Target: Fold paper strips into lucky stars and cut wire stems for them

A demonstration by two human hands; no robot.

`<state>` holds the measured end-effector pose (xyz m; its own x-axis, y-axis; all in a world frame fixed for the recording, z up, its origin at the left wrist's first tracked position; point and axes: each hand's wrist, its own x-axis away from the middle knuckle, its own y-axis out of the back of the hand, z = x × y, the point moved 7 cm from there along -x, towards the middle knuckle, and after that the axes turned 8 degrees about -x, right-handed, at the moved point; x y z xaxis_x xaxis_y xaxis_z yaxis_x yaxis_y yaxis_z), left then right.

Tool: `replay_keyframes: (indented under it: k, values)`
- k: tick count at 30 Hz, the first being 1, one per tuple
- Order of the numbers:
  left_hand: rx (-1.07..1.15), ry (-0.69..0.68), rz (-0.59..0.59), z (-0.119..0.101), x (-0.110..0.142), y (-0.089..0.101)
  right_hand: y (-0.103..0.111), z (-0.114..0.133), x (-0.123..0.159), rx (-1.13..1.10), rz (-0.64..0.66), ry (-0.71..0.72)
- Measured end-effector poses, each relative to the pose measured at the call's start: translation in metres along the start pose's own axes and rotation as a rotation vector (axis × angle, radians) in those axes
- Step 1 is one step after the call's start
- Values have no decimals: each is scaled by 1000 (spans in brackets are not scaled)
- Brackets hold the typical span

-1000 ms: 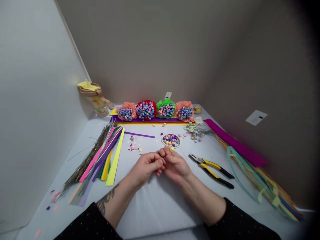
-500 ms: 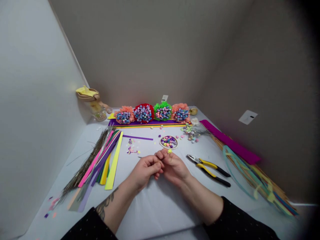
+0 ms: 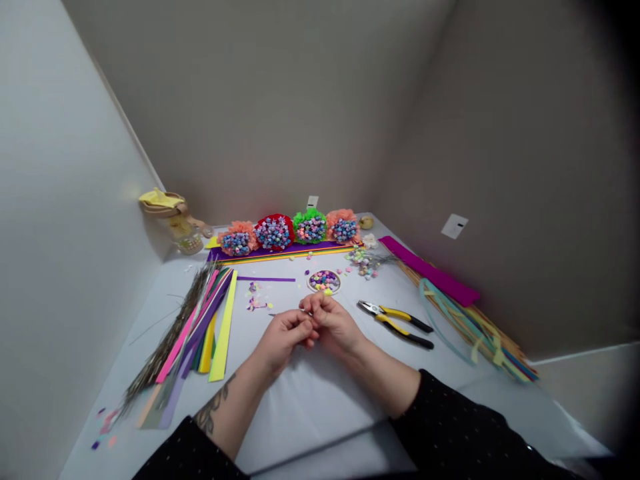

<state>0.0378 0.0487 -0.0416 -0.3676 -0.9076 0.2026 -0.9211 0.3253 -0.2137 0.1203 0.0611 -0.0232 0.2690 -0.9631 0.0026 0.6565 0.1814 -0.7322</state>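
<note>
Both hands meet over the table, just in front of a small round dish (image 3: 311,287) of folded paper stars. My left hand (image 3: 286,335) is closed round a thin, dark pointed tool (image 3: 271,315), whose tip pokes out to the left; its other end is hidden by the fingers. Pinched together, the fingers of my right hand (image 3: 336,328) touch the left fingertips. A small yellow paper star (image 3: 327,292) shows just beyond the right fingers and seems held by them. The exact grip is hidden.
Left lie paper strips (image 3: 223,333) and a wire bundle (image 3: 170,340). Pliers (image 3: 400,323) lie right of my hands, farther right ribbons and sticks (image 3: 470,327). Star bouquets (image 3: 275,232) line the back, beside a glass jar (image 3: 187,241). Wired stars (image 3: 364,261) lie behind the dish.
The view has shifted, so most things appear farther left. My hands stay together in nearly the same pose, and the yellow star is a little nearer the dish.
</note>
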Motion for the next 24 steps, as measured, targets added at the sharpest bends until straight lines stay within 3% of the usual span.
replay_keyframes:
  k: [3, 6, 9, 11, 13, 17, 20, 24]
  values:
    - [-32, -81, 60, -8, 1, -3, -8, 40, 15, 124, -22, 145]
    - [-96, -140, 23, -12, -2, 3, -1, 119, 34, 536, -91, 468]
    - [-266, -147, -108, -10, -7, 14, 32, 196, 36, 1074, -309, 766]
    - [-407, -177, -176, -9, -8, 18, 58, 220, 15, 1470, -372, 811]
    - [-581, -260, -205, -11, -7, 17, 93, 218, -23, 1800, -292, 596]
    - [-963, -464, -147, -17, 2, 4, 143, 204, -68, 1885, -233, 431]
    - [-1128, -513, -102, -16, 6, -2, 160, 198, -85, 1908, -255, 403]
    - [-1176, -521, -115, -17, 7, -2, 168, 194, -102, 1899, -248, 397]
